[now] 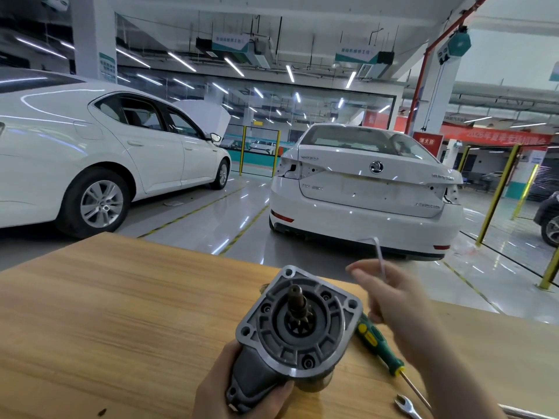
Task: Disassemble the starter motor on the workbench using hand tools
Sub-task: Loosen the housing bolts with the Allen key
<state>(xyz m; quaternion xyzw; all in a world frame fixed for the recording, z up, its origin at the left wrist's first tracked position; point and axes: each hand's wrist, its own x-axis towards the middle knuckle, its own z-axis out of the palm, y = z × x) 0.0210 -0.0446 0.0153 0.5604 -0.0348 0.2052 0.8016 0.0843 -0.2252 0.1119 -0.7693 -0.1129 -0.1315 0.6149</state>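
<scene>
- The left hand [217, 385] is wrapped around the dark lower body of a grey cast-metal starter motor [298, 325], with the thumb on the near side and the fingers curled around the far side.
- The starter motor is tilted so that its flanged nose faces up toward the camera. Its brown toothed pinion shaft [298, 303] stands out of the centre, just above and to the right of the left hand.
- The right hand [390, 300] is raised beside the motor, right of the flange and apart from it. It grips the long leg of a slim silver L-shaped hex key [379, 255]. The key's bent end points left above the fingers, and the forefinger stretches out toward the left. The hand is blurred, so the exact pinch cannot be told.
- A green-and-yellow-handled screwdriver [378, 347] lies beneath the right hand on the light wooden workbench [121, 313], its shaft running toward the near right.
- A silver open-ended spanner [406, 406] lies below the right forearm, near the bench's near edge.
- Two white cars [363, 192] stand on the glossy floor beyond both hands.
</scene>
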